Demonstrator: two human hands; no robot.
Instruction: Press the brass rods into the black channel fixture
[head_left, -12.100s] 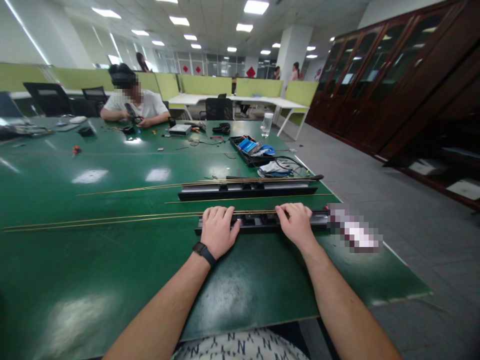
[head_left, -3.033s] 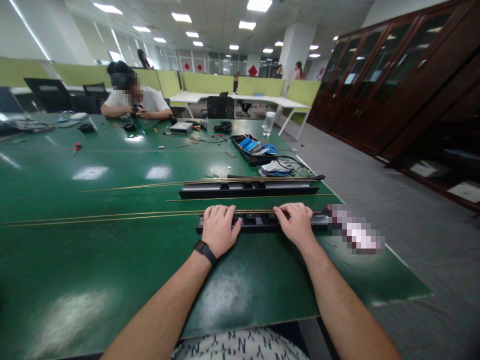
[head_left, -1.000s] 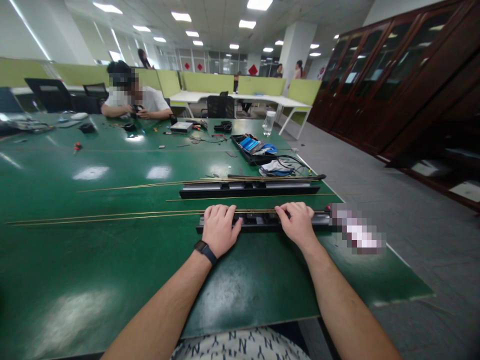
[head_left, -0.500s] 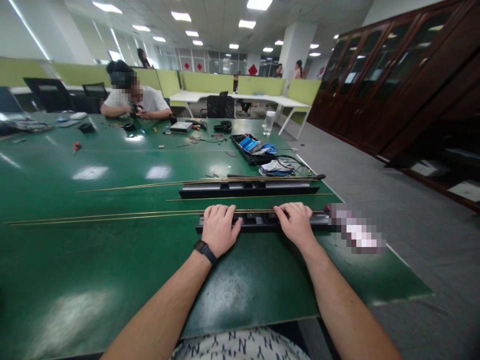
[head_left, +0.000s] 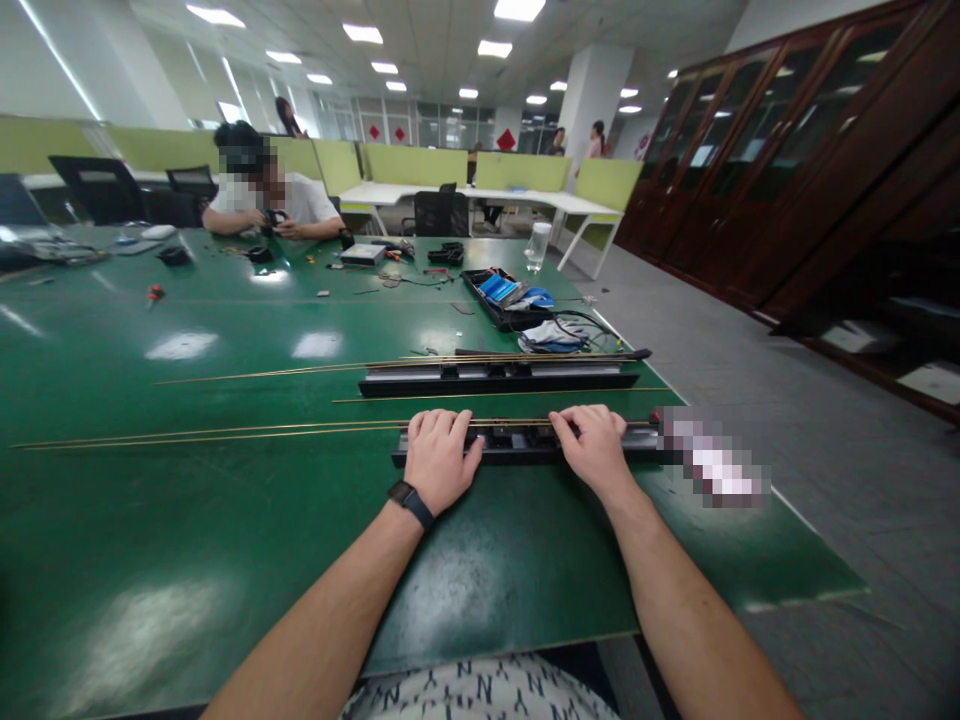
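Note:
A long black-and-silver rail (head_left: 517, 452) lies crosswise on the green table in front of me. Thin brass rods (head_left: 225, 434) run along its far side and stretch far out to the left. My left hand (head_left: 441, 455), with a dark watch on the wrist, is curled over the left part of the rail, fingers over its far edge and thumb apart on the near side. Over the right part, my right hand (head_left: 592, 443) has its fingers bent and the fingertips pinched at the rods. The palms hide what lies beneath them.
Behind is a second rail (head_left: 499, 384) with more brass rods along it. Farther back are a black tray (head_left: 504, 305) with blue parts, gloves (head_left: 556, 335) and a clear cup (head_left: 537, 247). Someone (head_left: 274, 205) sits across the table. A blurred patch (head_left: 712, 460) covers the right end.
My right hand shifts very slightly, its fingertips still at the rods. My left hand, the rail and the other things stay in place.

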